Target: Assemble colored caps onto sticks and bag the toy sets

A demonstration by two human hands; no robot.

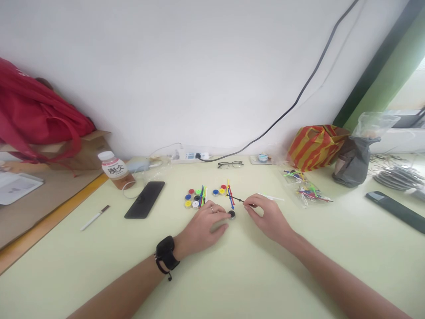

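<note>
My left hand point(207, 226) rests low over the table with its fingers apart. Its index fingertip touches the edge of a small black round disc point(232, 214) lying on the tabletop. In a pinch between thumb and index finger, my right hand point(265, 217) grips a thin black plastic stick point(236, 198) that points left. The stick's far tip reaches over a few red, blue and yellow sticks point(230, 190). Beside these lie a blue disc point(215, 192), a yellow disc point(222, 191) and a red disc. Further left is another group of coloured discs point(188, 204) with sticks point(202, 195).
A phone point(145, 200), a drink bottle point(115, 170) and a white pen point(94, 217) lie to the left. Glasses point(230, 165) and a power strip point(191, 157) are at the back. Bagged plastic parts point(307, 188), a striped bag point(315, 146) and a dark case point(396, 210) stand right.
</note>
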